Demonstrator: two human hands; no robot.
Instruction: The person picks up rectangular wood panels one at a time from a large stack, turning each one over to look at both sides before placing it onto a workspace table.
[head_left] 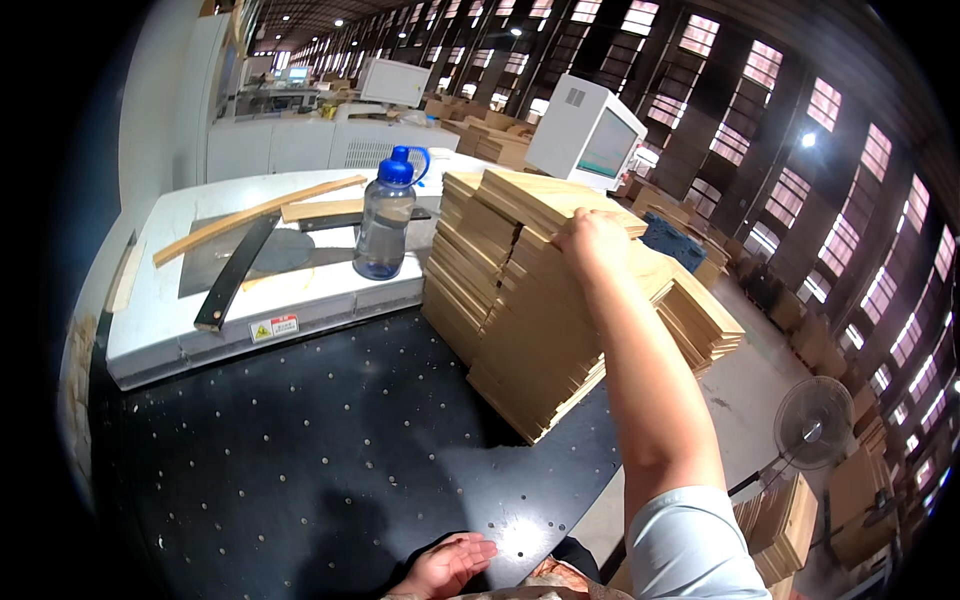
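Many tan wooden boards (465, 260), unevenly stacked, right fingers (584, 220) clamped on an upper edge, left fingers (474, 546) apart.

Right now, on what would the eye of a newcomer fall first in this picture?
Most likely on the tall stack of pale wooden boards at the centre, with the person's right-hand fingers at its top. Next, perhaps, on the translucent plastic bottle with a bright blue lid, standing on the flat white surface just left of it.
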